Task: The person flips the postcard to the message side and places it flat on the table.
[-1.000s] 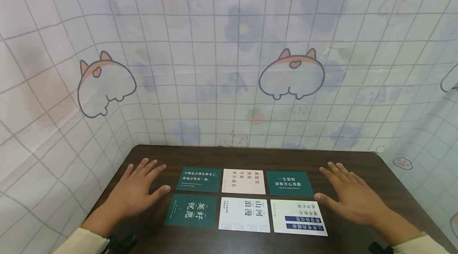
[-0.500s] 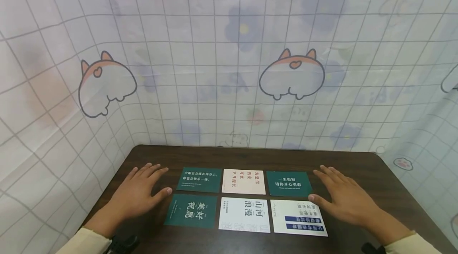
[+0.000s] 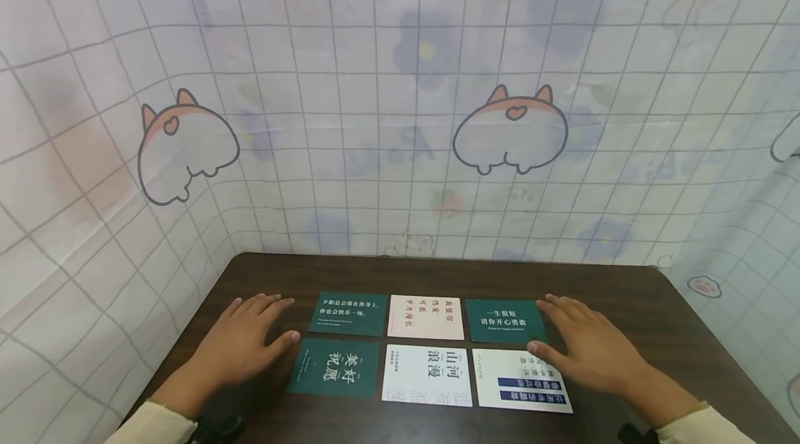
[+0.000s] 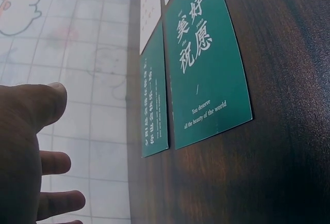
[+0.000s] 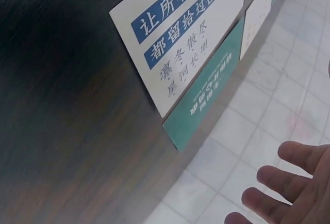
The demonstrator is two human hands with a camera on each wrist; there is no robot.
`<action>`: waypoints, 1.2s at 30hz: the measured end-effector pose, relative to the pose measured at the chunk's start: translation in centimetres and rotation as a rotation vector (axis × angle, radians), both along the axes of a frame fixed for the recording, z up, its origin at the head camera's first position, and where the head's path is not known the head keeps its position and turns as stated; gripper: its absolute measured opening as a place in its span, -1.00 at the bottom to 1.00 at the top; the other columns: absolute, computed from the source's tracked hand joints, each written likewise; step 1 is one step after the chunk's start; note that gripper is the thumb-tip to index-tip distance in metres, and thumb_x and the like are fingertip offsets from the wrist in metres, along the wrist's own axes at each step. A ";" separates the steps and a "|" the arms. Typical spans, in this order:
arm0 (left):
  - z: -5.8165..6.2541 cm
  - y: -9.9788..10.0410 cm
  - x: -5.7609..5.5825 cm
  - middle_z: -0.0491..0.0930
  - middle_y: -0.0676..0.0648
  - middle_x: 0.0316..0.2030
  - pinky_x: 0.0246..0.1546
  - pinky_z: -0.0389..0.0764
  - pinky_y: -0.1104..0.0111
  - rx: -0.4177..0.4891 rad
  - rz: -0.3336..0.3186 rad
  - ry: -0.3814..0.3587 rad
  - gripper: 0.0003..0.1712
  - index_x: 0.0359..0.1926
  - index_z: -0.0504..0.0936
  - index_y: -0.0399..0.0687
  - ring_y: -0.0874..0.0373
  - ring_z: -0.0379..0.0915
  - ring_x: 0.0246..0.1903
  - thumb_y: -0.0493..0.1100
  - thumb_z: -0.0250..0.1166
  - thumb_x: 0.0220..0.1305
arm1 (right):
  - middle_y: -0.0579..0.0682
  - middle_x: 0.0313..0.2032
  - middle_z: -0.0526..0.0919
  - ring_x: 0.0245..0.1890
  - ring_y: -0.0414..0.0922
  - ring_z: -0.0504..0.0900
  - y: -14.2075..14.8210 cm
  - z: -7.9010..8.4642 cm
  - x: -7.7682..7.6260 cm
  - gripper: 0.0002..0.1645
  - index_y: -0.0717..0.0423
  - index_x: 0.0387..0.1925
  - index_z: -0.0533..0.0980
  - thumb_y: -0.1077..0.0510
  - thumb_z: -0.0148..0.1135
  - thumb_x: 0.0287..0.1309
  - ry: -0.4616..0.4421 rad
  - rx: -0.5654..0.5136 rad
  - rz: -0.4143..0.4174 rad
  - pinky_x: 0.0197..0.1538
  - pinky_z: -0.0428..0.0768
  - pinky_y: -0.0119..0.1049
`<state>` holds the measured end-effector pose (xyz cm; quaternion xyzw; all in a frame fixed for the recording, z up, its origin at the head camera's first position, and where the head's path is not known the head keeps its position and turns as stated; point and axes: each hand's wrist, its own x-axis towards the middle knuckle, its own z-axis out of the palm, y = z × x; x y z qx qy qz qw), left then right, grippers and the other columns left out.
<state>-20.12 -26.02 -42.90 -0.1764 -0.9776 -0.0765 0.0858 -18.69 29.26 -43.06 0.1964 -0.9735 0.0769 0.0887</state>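
Two rows of printed cards lie flat in the middle of the dark table. At the back are a green card (image 3: 348, 314), a pale pink card (image 3: 426, 317) and another green card (image 3: 505, 321). The front row has a green card (image 3: 333, 369), a white card (image 3: 427, 376) and a white card with blue bands (image 3: 521, 381). My left hand (image 3: 237, 343), fingers extended and holding nothing, is just left of the green cards. On the other side my right hand (image 3: 590, 343) spreads its fingers, overlapping the right edge of the blue-banded card in the head view.
The dark wood table (image 3: 500, 423) has rounded back corners. A white grid-patterned curtain (image 3: 387, 117) with cartoon animals hangs behind it and along both sides. Dark straps (image 3: 215, 426) circle the wrists, below cream sleeves (image 3: 153, 424).
My right hand has moved left and slightly nearer, its thumb now overlapping the blue-banded card. The left hand has lowered a little. The cards have stayed put.
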 end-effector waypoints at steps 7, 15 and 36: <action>-0.4 0.1 -0.1 0.48 -0.25 0.30 0.29 0.15 -0.34 0.005 -0.002 -0.007 -0.29 0.37 0.51 -0.03 -0.32 0.32 0.33 0.28 0.26 0.39 | 0.26 0.38 0.40 0.34 0.31 0.38 -0.8 -0.1 0.0 -0.04 0.18 0.41 0.40 -0.46 0.16 0.30 0.006 -0.001 0.018 0.21 0.36 0.38; -0.7 0.0 -0.1 0.49 -0.25 0.29 0.27 0.18 -0.33 0.014 0.002 -0.015 -0.31 0.36 0.52 -0.04 -0.28 0.34 0.32 0.21 0.32 0.36 | 0.24 0.37 0.41 0.33 0.31 0.39 -1.4 -0.3 -0.1 -0.06 0.16 0.39 0.42 -0.44 0.18 0.30 0.011 -0.012 0.022 0.20 0.35 0.40; -1.8 -0.8 -0.5 0.48 -0.23 0.31 0.26 0.23 -0.30 0.051 -0.035 -0.113 -0.30 0.38 0.49 -0.03 -0.26 0.35 0.32 0.19 0.35 0.36 | 0.23 0.37 0.42 0.34 0.29 0.39 -3.2 -1.7 -0.8 -0.08 0.14 0.39 0.43 -0.45 0.15 0.31 -0.009 -0.030 0.019 0.24 0.34 0.37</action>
